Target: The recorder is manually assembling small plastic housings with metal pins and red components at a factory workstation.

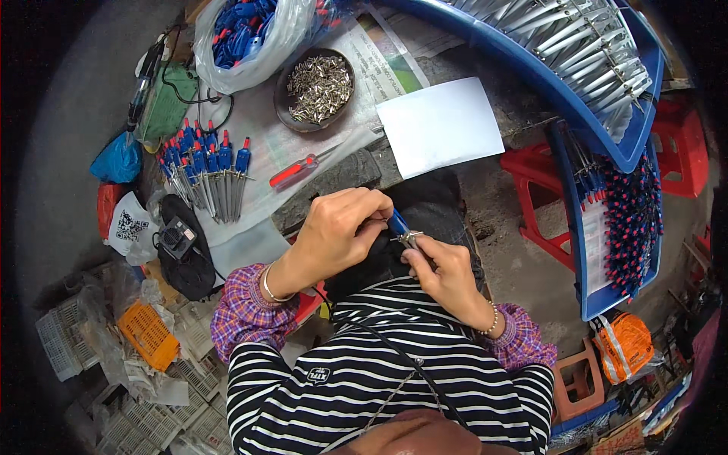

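In front of my lap a small blue-handled knife [398, 223] with a metal crossguard is held at a slant between both hands. My left hand [341, 227] is closed at the handle's upper end, with its fingers covering that tip. Closed around the part below the crossguard, my right hand [446, 273] hides most of the blade. Ahead of my left hand a red-handled screwdriver [294, 172] lies on the bench edge. A dark bowl [281, 102] full of small metal pieces stands beyond it. Several finished-looking blue-handled knives [208, 167] with red ends lie fanned out farther left.
A white sheet [441, 127] lies at the bench's near edge. A clear bag [292, 38] of blue parts stands at the back. Right are a blue tray [523, 72] of blades, another blue tray [595, 250] of blue-and-red-handled pieces and a red stool [535, 201]. Crates [148, 334] lie lower left.
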Available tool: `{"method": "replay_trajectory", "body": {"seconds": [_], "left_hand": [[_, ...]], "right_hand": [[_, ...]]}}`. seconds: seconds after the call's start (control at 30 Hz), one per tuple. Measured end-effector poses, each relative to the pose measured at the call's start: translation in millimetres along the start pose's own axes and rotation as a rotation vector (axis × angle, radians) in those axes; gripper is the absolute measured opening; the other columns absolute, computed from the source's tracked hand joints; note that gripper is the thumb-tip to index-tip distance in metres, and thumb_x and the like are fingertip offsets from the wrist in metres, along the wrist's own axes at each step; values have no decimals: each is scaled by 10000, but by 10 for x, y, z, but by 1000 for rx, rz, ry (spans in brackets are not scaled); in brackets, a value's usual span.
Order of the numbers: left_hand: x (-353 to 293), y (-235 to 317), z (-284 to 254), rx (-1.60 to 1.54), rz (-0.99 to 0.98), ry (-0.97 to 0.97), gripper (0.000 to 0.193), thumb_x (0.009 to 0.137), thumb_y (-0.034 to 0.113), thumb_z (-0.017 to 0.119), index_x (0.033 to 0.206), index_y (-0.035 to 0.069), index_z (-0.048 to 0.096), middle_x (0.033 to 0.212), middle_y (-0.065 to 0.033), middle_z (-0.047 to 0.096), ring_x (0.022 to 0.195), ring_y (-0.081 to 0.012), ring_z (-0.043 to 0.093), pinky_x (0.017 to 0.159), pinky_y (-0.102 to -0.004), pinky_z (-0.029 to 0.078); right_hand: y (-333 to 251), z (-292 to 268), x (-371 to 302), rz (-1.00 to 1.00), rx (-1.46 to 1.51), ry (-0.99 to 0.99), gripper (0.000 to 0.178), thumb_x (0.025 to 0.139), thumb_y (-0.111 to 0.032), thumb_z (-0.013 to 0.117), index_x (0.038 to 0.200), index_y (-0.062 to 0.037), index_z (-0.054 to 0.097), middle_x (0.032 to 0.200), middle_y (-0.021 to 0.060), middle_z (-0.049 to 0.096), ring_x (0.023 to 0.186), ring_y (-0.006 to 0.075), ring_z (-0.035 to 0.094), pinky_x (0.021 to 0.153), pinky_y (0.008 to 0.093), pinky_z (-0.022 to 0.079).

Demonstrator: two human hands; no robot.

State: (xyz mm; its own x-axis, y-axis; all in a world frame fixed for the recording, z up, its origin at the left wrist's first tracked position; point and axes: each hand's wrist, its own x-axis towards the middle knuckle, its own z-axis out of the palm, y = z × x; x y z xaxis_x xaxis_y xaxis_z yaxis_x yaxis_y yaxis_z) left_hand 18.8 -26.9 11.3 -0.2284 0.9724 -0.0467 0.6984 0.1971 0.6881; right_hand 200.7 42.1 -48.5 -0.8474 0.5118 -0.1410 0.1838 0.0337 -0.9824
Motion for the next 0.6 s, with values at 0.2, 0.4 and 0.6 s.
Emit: {"method": "replay_trajectory", "body": {"seconds": [0.2, 0.4, 0.6], "left_hand": [[-10, 4, 52, 48, 105, 17, 230, 640, -78, 676, 826, 14, 577, 721, -97, 601, 628, -253, 605, 552, -312, 474], [-52, 31, 79, 84, 119, 32, 228, 632, -90, 664, 809, 24, 577, 694, -96, 584, 623, -260, 581, 552, -324, 454], [-71, -42, 86, 13, 102, 87, 204, 631, -101, 659, 775, 17, 577, 682, -94, 576, 604, -251, 574, 539, -310, 446]], "right_hand": [[24, 16, -14, 70, 83, -30, 112, 852, -26, 586, 919, 53, 627, 703, 95, 658, 544, 100, 611, 492, 220, 486], [-39, -10, -4, 292, 379, -107, 112, 864, -37, 564, 889, 64, 605, 713, 112, 656, 548, 124, 618, 501, 242, 488], [-53, -7, 13, 202, 274, -99, 118, 868, -38, 556, 893, 64, 608, 711, 114, 657, 549, 134, 623, 498, 243, 490]]}}
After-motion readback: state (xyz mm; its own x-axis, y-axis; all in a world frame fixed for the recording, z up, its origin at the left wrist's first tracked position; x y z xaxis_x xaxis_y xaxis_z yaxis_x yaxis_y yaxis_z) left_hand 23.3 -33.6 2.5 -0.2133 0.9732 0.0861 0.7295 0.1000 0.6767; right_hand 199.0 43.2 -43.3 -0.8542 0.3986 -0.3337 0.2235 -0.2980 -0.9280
